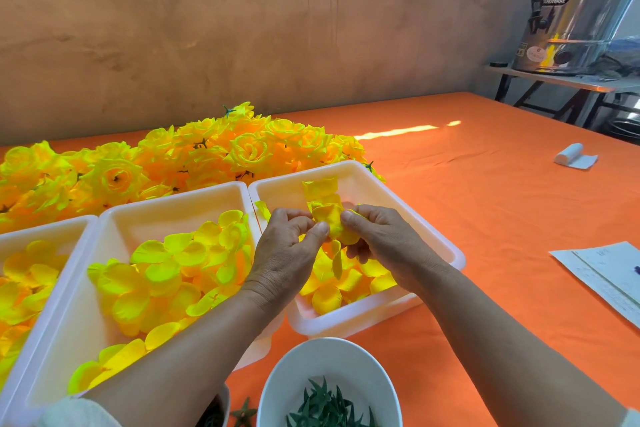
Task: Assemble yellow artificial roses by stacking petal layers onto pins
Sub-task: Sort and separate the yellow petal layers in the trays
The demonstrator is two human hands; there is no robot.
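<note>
At the bottom of the frame a white bowl [330,388] holds dark green leafy calyx pieces [327,409], and one more green star piece [244,413] lies on the orange tablecloth [485,204] beside it. Both bare forearms reach up from the lower corners and meet in the middle of the frame over the right-hand white tray [446,246]. The left hand [287,250] has its thumb and fingertips pressed together on the left edge of a small yellow petal cluster [330,222]; the right hand [384,239] pinches its right side, fingers curled under. The cluster is held just above the loose petals [332,288] in that tray, its long axis roughly upright with petals fanning toward the top of the frame; no pin can be made out. Two more white trays [114,218] of petals sit to the left. Behind them is a heap of finished yellow roses [166,163]. Papers [609,277] lie at the right edge, a white roll [571,157] farther back. A steel urn [575,7] stands on a side table at upper right, against a brown wall [207,28]
</note>
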